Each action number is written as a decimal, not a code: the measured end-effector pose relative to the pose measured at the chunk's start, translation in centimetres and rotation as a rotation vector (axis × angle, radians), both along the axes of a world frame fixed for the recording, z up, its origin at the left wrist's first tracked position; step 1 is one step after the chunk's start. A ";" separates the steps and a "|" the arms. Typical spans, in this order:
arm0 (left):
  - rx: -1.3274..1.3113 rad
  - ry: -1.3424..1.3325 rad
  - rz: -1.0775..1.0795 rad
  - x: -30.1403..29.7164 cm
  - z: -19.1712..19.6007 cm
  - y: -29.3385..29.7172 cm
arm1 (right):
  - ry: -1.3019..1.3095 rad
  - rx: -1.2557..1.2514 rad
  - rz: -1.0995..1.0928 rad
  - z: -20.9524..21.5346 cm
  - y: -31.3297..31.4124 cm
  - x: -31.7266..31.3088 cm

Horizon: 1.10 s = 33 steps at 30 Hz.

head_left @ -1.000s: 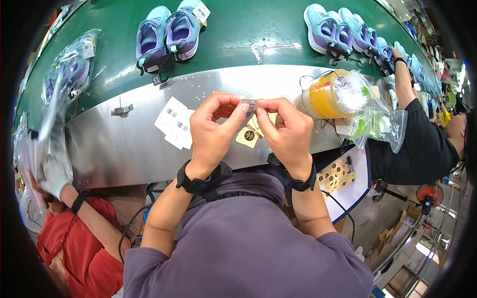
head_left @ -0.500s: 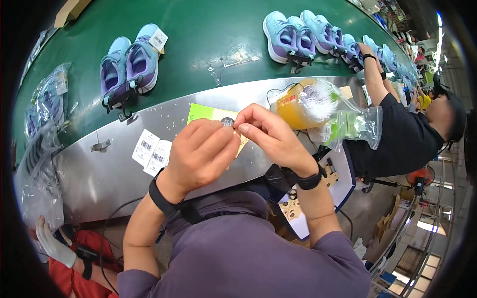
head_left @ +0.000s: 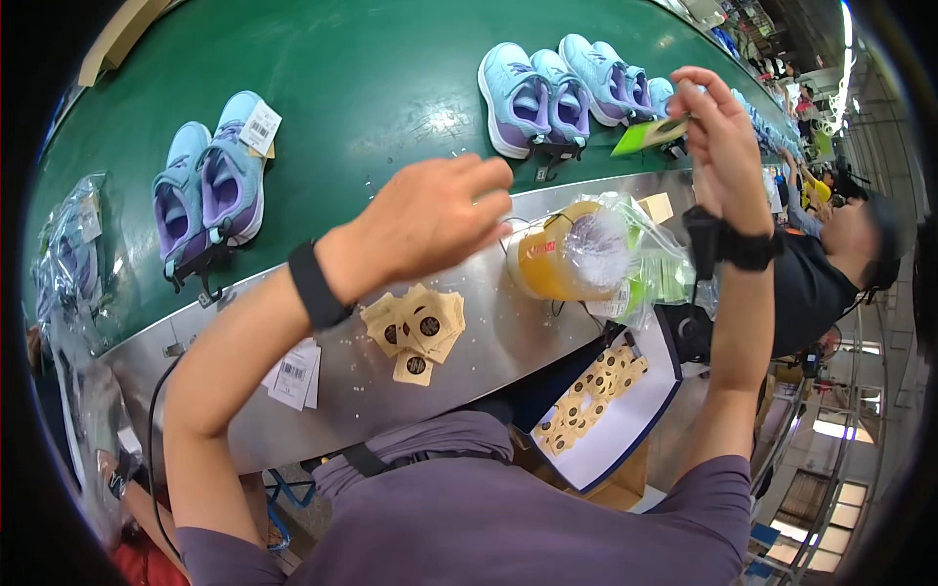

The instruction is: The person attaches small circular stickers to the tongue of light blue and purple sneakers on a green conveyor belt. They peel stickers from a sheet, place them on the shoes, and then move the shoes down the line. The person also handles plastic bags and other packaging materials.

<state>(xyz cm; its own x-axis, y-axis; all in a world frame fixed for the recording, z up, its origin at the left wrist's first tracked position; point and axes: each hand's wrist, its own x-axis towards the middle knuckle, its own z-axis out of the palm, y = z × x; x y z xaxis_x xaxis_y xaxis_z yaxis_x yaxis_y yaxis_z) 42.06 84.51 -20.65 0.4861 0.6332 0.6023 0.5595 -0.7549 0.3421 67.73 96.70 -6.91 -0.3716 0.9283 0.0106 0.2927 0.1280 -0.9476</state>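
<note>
My right hand (head_left: 725,151) is raised at the right, pinching a green hang tag (head_left: 641,137) by one end. My left hand (head_left: 430,215) is over the steel ledge (head_left: 498,342), back upward, fingers loosely bent and partly apart; I see nothing in it. Below it lies a small pile of brown paper tags (head_left: 426,322) with dark round prints. White barcode tags (head_left: 293,376) lie beside my left forearm. A pair of light blue and purple sneakers (head_left: 210,190) with a white tag stands left on the green belt (head_left: 371,78). More sneakers (head_left: 532,98) stand beyond the ledge, to the right.
A yellow tub (head_left: 552,256) and a clear bag of green tags (head_left: 660,273) stand right on the ledge. A white tray (head_left: 596,410) holds brown tags. Bagged shoes (head_left: 73,254) are far left. A co-worker in black (head_left: 816,283) is at the right; another person's arm (head_left: 147,508) shows lower left.
My hands have parted. The right has moved up and right with the green tag; the left has lifted away, uncovering the brown tags. The shoes have shifted toward the left and nearer in view.
</note>
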 end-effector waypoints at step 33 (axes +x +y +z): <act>-0.380 0.203 0.556 -7.2 -7.6 8.0 | -1.055 0.131 0.348 -16.0 14.3 -5.0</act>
